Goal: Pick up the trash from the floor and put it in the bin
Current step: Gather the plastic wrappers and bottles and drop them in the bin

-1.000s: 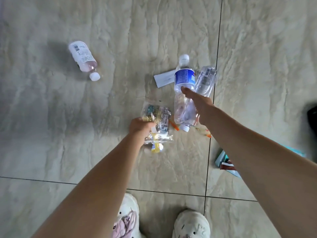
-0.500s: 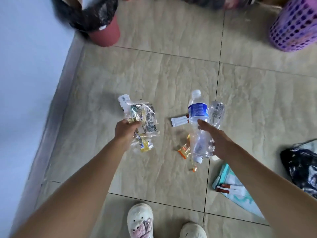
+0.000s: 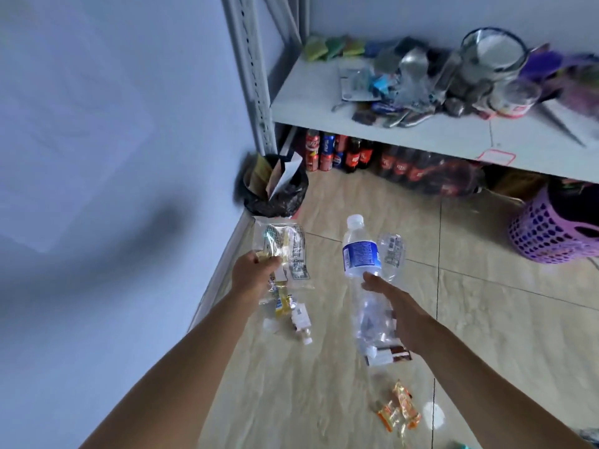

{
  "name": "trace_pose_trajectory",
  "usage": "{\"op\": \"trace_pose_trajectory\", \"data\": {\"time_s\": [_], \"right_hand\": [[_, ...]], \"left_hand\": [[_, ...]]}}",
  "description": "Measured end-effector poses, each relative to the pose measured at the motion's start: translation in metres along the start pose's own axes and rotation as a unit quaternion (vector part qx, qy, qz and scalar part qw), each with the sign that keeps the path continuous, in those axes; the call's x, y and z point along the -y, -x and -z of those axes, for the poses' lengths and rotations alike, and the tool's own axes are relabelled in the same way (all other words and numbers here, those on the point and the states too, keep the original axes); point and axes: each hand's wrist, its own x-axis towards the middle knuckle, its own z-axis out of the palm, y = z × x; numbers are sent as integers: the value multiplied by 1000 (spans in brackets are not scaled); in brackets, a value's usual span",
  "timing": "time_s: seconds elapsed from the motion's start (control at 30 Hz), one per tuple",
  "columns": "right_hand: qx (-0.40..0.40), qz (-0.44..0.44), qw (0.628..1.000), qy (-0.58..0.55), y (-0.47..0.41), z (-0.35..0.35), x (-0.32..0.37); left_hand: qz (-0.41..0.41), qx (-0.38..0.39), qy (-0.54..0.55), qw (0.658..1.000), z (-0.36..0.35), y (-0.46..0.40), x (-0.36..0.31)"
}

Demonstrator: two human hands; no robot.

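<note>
My left hand [image 3: 254,275] grips a bunch of clear plastic wrappers [image 3: 288,254] with yellow and black print, held above the floor. My right hand [image 3: 400,314] holds two empty plastic bottles: one with a blue label [image 3: 359,254] and white cap pointing up, and a crumpled clear one [image 3: 390,251] behind it. The bin [image 3: 275,189], lined with a black bag and stuffed with cardboard, stands in the corner by the wall, ahead of my left hand. On the floor lie a small pink bottle [image 3: 299,320], a white-and-brown packet [image 3: 390,356] and orange candy wrappers [image 3: 400,409].
A grey metal shelf [image 3: 421,131] carries cluttered kitchenware at the upper right, with soda bottles and cans [image 3: 340,153] stored beneath it. A purple perforated basket [image 3: 547,231] stands on the floor at right. The blue-grey wall [image 3: 113,157] fills the left side.
The view has swung up from the floor toward the corner, bringing the shelf and the whole bin into sight. Both hands have risen with their trash and are nearer the bin.
</note>
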Motion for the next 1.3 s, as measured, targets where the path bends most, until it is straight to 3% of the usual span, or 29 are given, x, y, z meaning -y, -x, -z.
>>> {"op": "trace_pose_trajectory", "data": {"time_s": [0.3, 0.47, 0.7, 0.93, 1.17, 1.3], "right_hand": [[45, 35, 998, -1, -53, -24, 106], [45, -4, 999, -12, -105, -23, 149], [45, -51, 998, -17, -175, -28, 191], [62, -74, 995, -26, -258, -66, 197], [55, -84, 994, -50, -339, -115, 226], [70, -106, 989, -73, -382, -140, 244]], "left_hand": [[-13, -78, -21, 997, 36, -92, -77], [0, -85, -71, 994, 33, -155, -91], [28, -108, -56, 992, 27, -235, -99], [49, -98, -64, 992, -1, -331, -93], [29, -59, -186, 980, -20, -422, -88], [22, -55, -194, 979, -24, -466, -87]]}}
